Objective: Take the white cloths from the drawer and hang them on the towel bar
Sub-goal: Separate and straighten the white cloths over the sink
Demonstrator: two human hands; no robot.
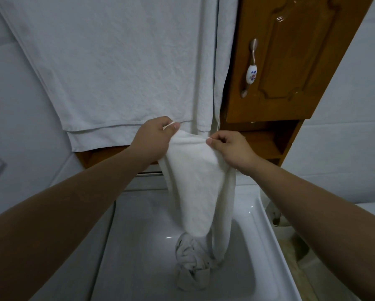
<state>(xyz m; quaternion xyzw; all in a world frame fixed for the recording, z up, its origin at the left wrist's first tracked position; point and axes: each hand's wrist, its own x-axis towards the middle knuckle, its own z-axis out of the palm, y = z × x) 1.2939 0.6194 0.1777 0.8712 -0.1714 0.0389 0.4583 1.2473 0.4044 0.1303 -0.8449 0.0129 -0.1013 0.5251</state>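
A white cloth (198, 181) hangs between my two hands above a white basin (267, 235). My left hand (155, 139) pinches its upper left edge between thumb and fingers. My right hand (232, 148) pinches the upper right edge. The cloth's lower end droops into the basin and meets a crumpled grey-white bundle (192, 266) lying there. Behind my hands a large white towel (117, 68) hangs flat against the wall, with a narrower white cloth (214, 61) hanging beside it on the right. The towel bar itself is out of view.
A brown wooden cabinet door (290, 61) with a ceramic-and-metal handle (250, 70) stands at the upper right, with an open wooden shelf (262, 144) below it. White tiled wall (13, 127) fills the left. A white surface edge (373, 211) shows at far right.
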